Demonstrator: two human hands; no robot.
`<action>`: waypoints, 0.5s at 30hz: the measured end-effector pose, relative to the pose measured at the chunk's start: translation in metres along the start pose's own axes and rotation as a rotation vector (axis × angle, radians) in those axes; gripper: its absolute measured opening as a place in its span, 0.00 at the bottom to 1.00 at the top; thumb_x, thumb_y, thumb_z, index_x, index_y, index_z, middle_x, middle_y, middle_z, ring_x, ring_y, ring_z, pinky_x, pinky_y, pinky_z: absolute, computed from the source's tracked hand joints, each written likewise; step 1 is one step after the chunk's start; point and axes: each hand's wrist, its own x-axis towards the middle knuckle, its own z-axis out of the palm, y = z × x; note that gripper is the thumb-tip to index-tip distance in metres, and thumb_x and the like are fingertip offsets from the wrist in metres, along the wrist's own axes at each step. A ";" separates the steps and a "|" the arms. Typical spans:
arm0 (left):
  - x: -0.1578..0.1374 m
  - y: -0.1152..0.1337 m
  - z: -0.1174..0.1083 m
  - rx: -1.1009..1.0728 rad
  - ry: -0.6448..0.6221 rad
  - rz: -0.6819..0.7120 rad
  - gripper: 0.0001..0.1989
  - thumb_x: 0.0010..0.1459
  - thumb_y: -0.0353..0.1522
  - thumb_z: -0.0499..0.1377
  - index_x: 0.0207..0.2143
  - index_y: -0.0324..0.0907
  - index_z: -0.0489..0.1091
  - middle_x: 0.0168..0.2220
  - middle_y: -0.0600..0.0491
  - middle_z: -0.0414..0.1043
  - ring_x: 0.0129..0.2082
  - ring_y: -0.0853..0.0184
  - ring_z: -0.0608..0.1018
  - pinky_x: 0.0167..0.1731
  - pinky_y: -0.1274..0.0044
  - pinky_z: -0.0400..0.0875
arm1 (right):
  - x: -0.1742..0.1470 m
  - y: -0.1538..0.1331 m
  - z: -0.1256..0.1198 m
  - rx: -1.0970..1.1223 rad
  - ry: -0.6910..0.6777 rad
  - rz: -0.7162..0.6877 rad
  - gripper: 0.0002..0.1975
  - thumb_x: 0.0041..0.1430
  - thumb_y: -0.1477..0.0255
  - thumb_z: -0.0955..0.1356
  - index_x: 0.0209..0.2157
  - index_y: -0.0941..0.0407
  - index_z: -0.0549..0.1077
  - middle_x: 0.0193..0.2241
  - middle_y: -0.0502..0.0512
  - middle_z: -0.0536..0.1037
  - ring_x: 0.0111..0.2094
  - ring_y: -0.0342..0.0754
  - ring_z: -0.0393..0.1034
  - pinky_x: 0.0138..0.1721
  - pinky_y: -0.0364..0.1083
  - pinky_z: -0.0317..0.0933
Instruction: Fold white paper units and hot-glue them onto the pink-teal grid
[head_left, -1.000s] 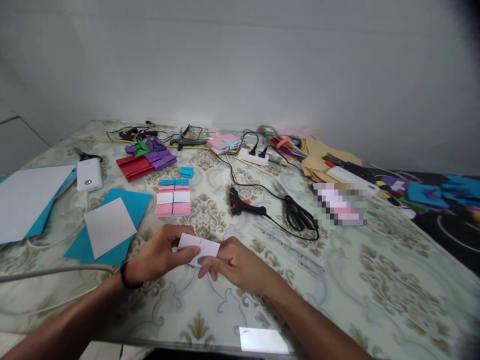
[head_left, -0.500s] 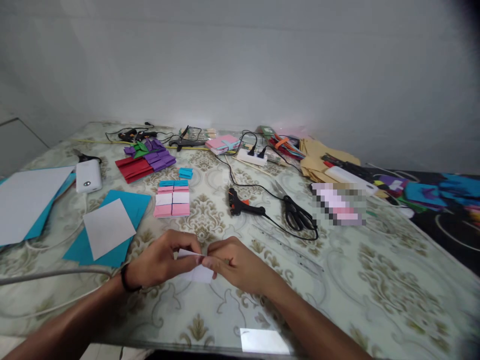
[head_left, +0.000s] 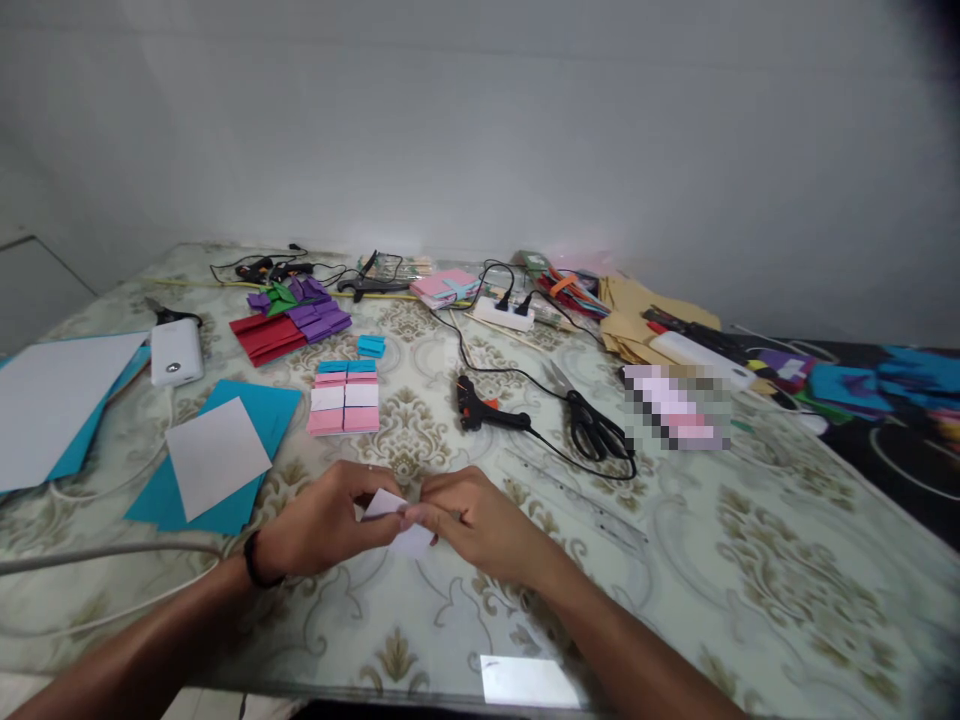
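Both hands meet low over the worktop [head_left: 735, 560], pinching one small slip of white paper [head_left: 397, 520] between them: the left hand [head_left: 322, 525] grips its left end, the right hand [head_left: 476, 525] its right. The slip's long axis runs left to right, tilted down toward the right hand. Just beyond the hands lie stacked pink and blue paper pieces [head_left: 345, 395], farther right a glue gun [head_left: 487, 408] and scissors [head_left: 592, 425]. Bare worktop lies right of the hands and toward the near edge.

Two hands [head_left: 397, 525], one scissors [head_left: 592, 425], one glue gun [head_left: 484, 408].
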 end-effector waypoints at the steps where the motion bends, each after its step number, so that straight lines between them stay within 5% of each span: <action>1: 0.001 -0.001 0.000 -0.003 0.010 -0.018 0.15 0.65 0.39 0.62 0.28 0.39 0.74 0.25 0.58 0.66 0.26 0.71 0.66 0.27 0.78 0.57 | 0.000 0.000 0.000 -0.006 0.013 0.005 0.32 0.75 0.53 0.63 0.19 0.56 0.65 0.18 0.47 0.66 0.22 0.42 0.63 0.27 0.42 0.54; 11: 0.001 -0.005 0.002 -0.049 -0.074 -0.083 0.21 0.62 0.43 0.64 0.23 0.39 0.67 0.21 0.61 0.56 0.23 0.72 0.59 0.23 0.78 0.50 | 0.000 0.003 0.003 -0.017 -0.011 0.008 0.33 0.74 0.51 0.63 0.19 0.56 0.60 0.18 0.46 0.61 0.22 0.41 0.58 0.26 0.43 0.50; 15: 0.001 -0.005 0.001 -0.085 -0.057 -0.088 0.19 0.64 0.42 0.62 0.25 0.38 0.71 0.22 0.59 0.59 0.24 0.72 0.61 0.23 0.79 0.52 | 0.000 0.002 0.003 -0.014 0.048 -0.012 0.32 0.75 0.53 0.62 0.19 0.56 0.61 0.18 0.46 0.62 0.22 0.41 0.58 0.27 0.43 0.50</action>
